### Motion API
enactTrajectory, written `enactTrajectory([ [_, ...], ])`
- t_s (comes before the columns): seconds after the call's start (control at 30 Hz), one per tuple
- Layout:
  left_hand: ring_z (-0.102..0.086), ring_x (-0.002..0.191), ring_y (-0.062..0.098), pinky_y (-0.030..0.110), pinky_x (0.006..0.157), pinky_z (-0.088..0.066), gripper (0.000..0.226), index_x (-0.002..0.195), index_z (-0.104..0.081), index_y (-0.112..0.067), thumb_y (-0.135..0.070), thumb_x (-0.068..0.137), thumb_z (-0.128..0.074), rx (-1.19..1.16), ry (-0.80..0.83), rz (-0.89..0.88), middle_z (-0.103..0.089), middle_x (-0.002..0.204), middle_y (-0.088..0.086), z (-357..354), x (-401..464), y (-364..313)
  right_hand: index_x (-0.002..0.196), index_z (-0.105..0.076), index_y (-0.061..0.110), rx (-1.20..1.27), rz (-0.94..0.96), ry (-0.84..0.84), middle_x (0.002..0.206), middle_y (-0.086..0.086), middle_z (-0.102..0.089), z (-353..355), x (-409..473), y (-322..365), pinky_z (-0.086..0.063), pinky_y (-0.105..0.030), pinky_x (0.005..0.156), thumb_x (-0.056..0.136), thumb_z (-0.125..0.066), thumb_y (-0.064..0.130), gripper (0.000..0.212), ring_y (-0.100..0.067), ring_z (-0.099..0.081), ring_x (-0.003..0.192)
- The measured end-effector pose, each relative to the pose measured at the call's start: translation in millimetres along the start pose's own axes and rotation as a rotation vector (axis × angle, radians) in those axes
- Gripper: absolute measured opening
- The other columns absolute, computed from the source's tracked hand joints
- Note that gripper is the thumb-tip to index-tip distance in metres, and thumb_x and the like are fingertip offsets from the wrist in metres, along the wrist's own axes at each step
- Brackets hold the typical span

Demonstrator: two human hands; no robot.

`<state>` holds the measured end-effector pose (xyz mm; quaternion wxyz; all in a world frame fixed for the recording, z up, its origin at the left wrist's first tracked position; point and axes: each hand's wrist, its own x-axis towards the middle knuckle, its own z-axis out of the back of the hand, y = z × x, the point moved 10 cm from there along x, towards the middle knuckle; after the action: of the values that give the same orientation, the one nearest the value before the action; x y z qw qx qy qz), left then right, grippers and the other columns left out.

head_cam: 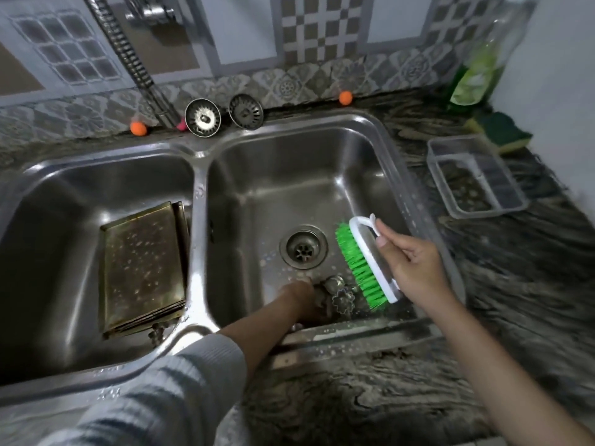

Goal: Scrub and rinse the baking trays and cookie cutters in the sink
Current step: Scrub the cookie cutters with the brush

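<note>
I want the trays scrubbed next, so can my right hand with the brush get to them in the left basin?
Probably yes: the trays lie uncovered, nothing on top. The right hand must cross the divider and the left hand.

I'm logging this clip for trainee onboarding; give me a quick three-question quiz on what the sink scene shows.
1. True or false: the baking trays lie stacked in the left basin.
2. Which hand holds the scrub brush? A) left B) right C) neither
3. Fill in: the left hand reaches down to the ______ lying near the drain of the right basin.

Key
1. True.
2. B: the right hand grips the brush's white handle, green bristles facing the drain.
3. Cookie cutters; whether the hand has already closed on one cannot be told.
</note>
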<state>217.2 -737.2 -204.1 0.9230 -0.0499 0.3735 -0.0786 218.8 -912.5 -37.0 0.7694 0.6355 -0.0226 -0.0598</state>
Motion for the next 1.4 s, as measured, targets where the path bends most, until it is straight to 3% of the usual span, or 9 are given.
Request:
enactTrajectory([
  [0.17, -0.052, 0.118, 0.029, 0.033, 0.09, -0.045, 0.072, 0.133, -0.037, -0.006, -0.043, 0.079, -0.067, -0.139, -0.087, 0.053, -0.052, 0.13, 0.014, 15.1, 2.1, 11.5, 0.123, -0.056, 0.016, -0.016, 0.023, -0.038, 0.114, 0.017, -0.058, 16.5, 6.8, 9.3, -0.042, -0.006, 0.09, 0.09, -0.06, 0.009, 0.034, 0.016, -0.055, 0.101],
  [0.3, -0.058, 0.107, 0.028, 0.031, 0.085, -0.047, 0.048, 0.121, -0.054, -0.014, -0.038, 0.081, -0.065, -0.339, -0.25, 0.045, -0.061, 0.115, 0.009, 57.9, -9.0, 19.3, 0.124, -0.058, 0.017, -0.095, 0.091, -0.253, 0.12, 0.008, -0.059, 71.6, 35.6, 35.7, -0.043, -0.011, 0.093, 0.092, -0.059, 0.016, 0.032, 0.004, -0.058, 0.107],
  [0.47, -0.062, 0.106, 0.026, 0.036, 0.09, -0.051, 0.053, 0.13, -0.053, -0.021, -0.044, 0.084, -0.064, -0.616, -0.487, -0.078, -0.066, 0.115, 0.007, 123.2, -38.2, 14.0, 0.126, -0.06, 0.016, -0.427, 0.088, -0.507, 0.127, -0.005, -0.061, 151.5, 83.8, 78.4, -0.036, -0.013, 0.089, 0.093, -0.056, 0.028, 0.036, -0.011, -0.055, 0.113],
  [0.67, -0.062, 0.07, 0.012, 0.027, 0.06, -0.052, 0.02, 0.107, -0.061, -0.018, -0.026, 0.089, -0.063, -1.078, -0.595, -0.22, -0.064, 0.106, 0.007, 153.6, -70.6, -3.2, 0.129, -0.058, 0.022, -0.78, -0.118, -0.294, 0.132, -0.014, -0.057, 154.1, 135.8, 29.1, -0.044, -0.037, 0.093, 0.093, -0.051, 0.034, 0.039, -0.037, -0.052, 0.118],
  [0.87, -0.064, 0.08, 0.024, 0.043, 0.071, -0.053, 0.013, 0.097, -0.066, -0.023, -0.02, 0.085, -0.069, -1.348, -0.542, -0.226, -0.067, 0.1, 0.011, 147.7, -75.8, -3.3, 0.13, -0.058, 0.022, -0.829, -0.094, -0.277, 0.132, -0.017, -0.056, 149.0, 142.6, 9.8, -0.045, -0.041, 0.092, 0.094, -0.05, 0.034, 0.039, -0.04, -0.051, 0.117],
  [1.03, -0.065, 0.083, 0.021, 0.047, 0.085, -0.054, 0.015, 0.096, -0.067, -0.019, -0.01, 0.084, -0.069, -1.591, -0.444, -0.268, -0.068, 0.093, 0.005, 146.2, -84.4, -12.6, 0.129, -0.058, 0.018, -0.557, -0.013, -0.413, 0.132, -0.011, -0.057, 149.8, 124.4, 41.5, -0.043, -0.026, 0.09, 0.094, -0.053, 0.03, 0.038, -0.028, -0.053, 0.12],
  [1.13, -0.061, 0.085, 0.029, 0.04, 0.071, -0.06, 0.017, 0.096, -0.068, -0.015, -0.005, 0.082, -0.069, -1.755, -0.405, -0.306, -0.065, 0.093, 0.009, 148.8, -89.9, -17.5, 0.126, -0.06, 0.015, -0.14, 0.081, -0.446, 0.126, 0.002, -0.061, 131.6, 98.7, 70.7, -0.044, -0.009, 0.082, 0.093, -0.057, 0.02, 0.034, -0.008, -0.058, 0.11],
  [1.27, -0.067, 0.082, 0.029, 0.03, 0.061, -0.057, 0.02, 0.102, -0.067, -0.013, -0.006, 0.083, -0.066, -1.828, -0.327, -0.363, -0.068, 0.102, 0.012, 149.1, -92.2, -28.2, 0.11, -0.066, 0.036, 0.081, 0.173, -0.236, 0.103, 0.019, -0.067, 65.2, 66.8, 90.5, -0.053, -0.022, 0.071, 0.089, -0.062, 0.019, 0.027, 0.001, -0.063, 0.083],
  [1.4, -0.067, 0.073, 0.023, 0.036, 0.067, -0.057, 0.026, 0.103, -0.067, -0.01, -0.013, 0.077, -0.066, -1.88, -0.322, -0.465, -0.069, 0.089, 0.01, 150.6, -100.5, -33.6, 0.105, -0.065, 0.043, 0.051, 0.27, -0.071, 0.097, 0.005, -0.072, 1.3, 43.8, 99.4, -0.046, -0.029, 0.065, 0.088, -0.064, 0.023, 0.027, -0.01, -0.057, 0.077],
])
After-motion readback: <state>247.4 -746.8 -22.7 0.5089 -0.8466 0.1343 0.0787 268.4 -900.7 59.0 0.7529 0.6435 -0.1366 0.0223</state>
